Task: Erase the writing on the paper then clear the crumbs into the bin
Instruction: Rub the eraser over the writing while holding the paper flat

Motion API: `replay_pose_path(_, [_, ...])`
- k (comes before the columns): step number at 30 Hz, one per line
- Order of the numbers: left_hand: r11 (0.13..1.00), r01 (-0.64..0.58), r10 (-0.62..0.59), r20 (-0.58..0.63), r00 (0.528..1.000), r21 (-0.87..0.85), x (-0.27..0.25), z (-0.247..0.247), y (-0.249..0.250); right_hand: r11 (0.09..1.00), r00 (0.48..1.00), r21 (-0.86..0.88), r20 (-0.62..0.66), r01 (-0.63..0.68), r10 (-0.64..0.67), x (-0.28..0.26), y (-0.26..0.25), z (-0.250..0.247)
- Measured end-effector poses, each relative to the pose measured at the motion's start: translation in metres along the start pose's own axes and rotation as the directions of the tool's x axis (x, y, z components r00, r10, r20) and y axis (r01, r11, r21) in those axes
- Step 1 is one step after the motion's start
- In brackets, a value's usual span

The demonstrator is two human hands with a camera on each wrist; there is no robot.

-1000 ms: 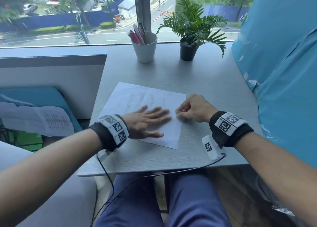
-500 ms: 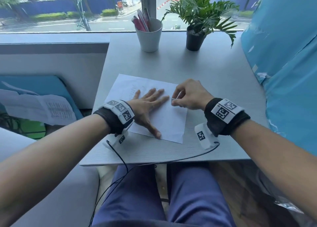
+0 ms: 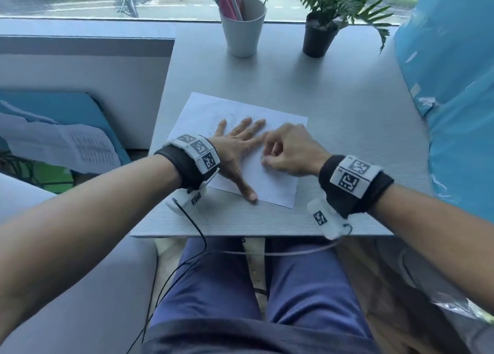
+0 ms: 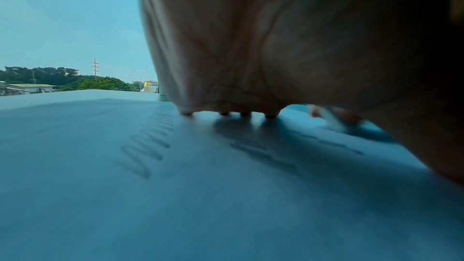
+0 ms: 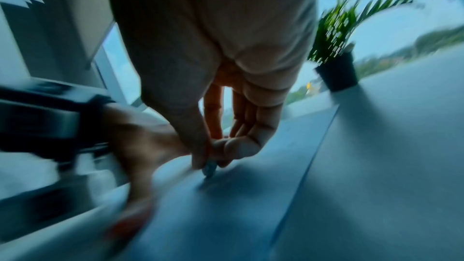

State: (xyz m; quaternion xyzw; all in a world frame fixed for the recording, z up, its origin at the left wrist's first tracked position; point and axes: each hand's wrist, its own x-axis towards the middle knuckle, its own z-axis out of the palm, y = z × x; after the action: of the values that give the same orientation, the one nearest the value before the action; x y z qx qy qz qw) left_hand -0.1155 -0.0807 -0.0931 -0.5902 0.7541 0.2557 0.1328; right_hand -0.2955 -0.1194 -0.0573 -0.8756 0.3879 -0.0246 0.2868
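Window light falls across the grey table point(image 3: 347, 129), where your paper point(image 3: 278, 190) lies at an angle near the front edge. Your left hand point(image 3: 235, 148) lies flat on it with fingers spread, pinning the left half. Your right hand point(image 3: 290, 153) pinches a small eraser point(image 5: 209, 168) at its fingertips, tip on the sheet just right of the left fingers. Faint writing point(image 4: 148, 146) runs to the left of them, so the strokes must travel that way. Compared with half a second ago, your right hand sits lower and nearer you on the sheet. No bin shows.
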Motion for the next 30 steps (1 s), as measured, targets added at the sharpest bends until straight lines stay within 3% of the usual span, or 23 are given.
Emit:
replay_pose_path(2, [1.000, 0.000, 0.000, -0.001, 1.000, 0.005, -0.001, 0.000, 0.001, 0.998, 0.990, 0.013, 0.127, 0.058, -0.059, -0.015, -0.007, 0.008])
replay_pose_path(3, [1.000, 0.001, -0.001, -0.001, 1.000, 0.007, -0.001, -0.001, 0.002, 0.999, 0.992, 0.010, 0.116, 0.044, -0.045, -0.012, -0.003, 0.005])
replay_pose_path(6, [1.000, 0.000, 0.000, 0.003, 1.000, 0.002, -0.002, -0.002, 0.003, 0.997, 0.994, 0.044, -0.088, -0.058, 0.062, 0.007, 0.014, -0.011])
replay_pose_path(7, [1.000, 0.003, -0.003, 0.004, 1.000, 0.005, -0.002, -0.002, 0.003, 0.997, 0.994, 0.044, -0.092, -0.058, 0.061, 0.006, 0.013, -0.009])
replay_pose_path(10, [1.000, 0.007, -0.007, 0.002, 1.000, 0.006, -0.002, -0.002, 0.002, 0.998, 0.992, 0.047, 0.117, 0.043, -0.049, -0.013, -0.003, 0.006])
replay_pose_path(11, [1.000, 0.006, -0.006, 0.000, 1.000, 0.007, -0.002, -0.001, 0.001, 0.998, 0.990, 0.040, 0.134, 0.043, -0.048, -0.012, -0.002, 0.005])
replay_pose_path(15, [1.000, 0.003, -0.003, 0.007, 1.000, 0.009, -0.002, -0.003, 0.002, 0.997, 0.995, 0.053, -0.077, -0.060, 0.064, 0.008, 0.012, -0.009])
replay_pose_path(19, [1.000, -0.002, 0.002, 0.012, 1.000, 0.014, -0.002, -0.002, 0.001, 0.996, 0.988, 0.057, 0.134, 0.073, -0.080, -0.019, -0.009, 0.015])
replay_pose_path(24, [1.000, -0.001, 0.001, 0.005, 1.000, -0.005, -0.003, -0.004, 0.002, 0.994, 0.991, 0.065, -0.091, -0.090, 0.096, 0.012, 0.013, -0.011])
replay_pose_path(28, [1.000, 0.022, -0.022, 0.008, 1.000, 0.000, 0.000, -0.003, 0.002, 0.997, 0.991, 0.066, 0.126, 0.039, -0.047, -0.011, -0.007, 0.010])
replay_pose_path(30, [1.000, 0.025, -0.025, 0.010, 1.000, -0.015, 0.001, -0.005, 0.002, 0.997, 1.000, 0.078, 0.021, -0.019, 0.017, 0.007, 0.004, 0.000])
